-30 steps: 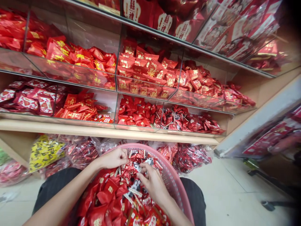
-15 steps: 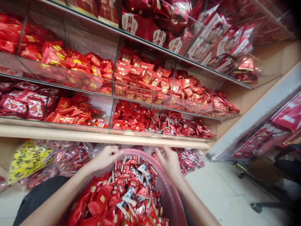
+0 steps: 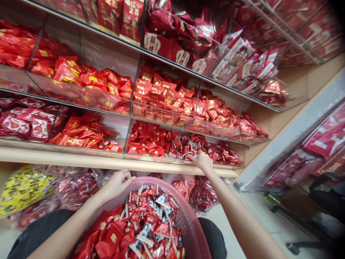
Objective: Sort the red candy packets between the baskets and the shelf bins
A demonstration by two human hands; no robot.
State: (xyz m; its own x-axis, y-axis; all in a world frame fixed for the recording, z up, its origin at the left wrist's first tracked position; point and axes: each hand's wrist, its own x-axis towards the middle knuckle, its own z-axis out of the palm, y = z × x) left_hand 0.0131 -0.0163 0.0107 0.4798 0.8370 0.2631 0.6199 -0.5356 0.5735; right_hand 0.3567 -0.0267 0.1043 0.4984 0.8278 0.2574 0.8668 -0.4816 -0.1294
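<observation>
A pink plastic basket (image 3: pixel 192 219) stands in front of me between my knees, holding red wrapped sweets (image 3: pixel 111 235) on the left and red-and-black picture-printed sweets (image 3: pixel 147 216) on the right. My left hand (image 3: pixel 120 183) is closed at the basket's far left rim, its fingers curled over the edge. My right hand (image 3: pixel 202 162) is at the front of the lowest shelf, beyond the basket. Its fingers stretch left, at the compartment of small red-and-black sweets (image 3: pixel 190 144). Nothing shows in that hand, though its fingertips are partly hidden.
Shelves with clear dividers (image 3: pixel 129 135) hold several kinds of red packets. Below the wooden ledge (image 3: pixel 88 160) lie bagged sweets (image 3: pixel 75 185) and a yellow-patterned bag (image 3: pixel 25 189). A chair base (image 3: pixel 296 223) stands on the tiled floor at right.
My right hand has moved up and forward from beside the basket's right rim to the lowest shelf. The left hand stays at the rim. The view has shifted slightly.
</observation>
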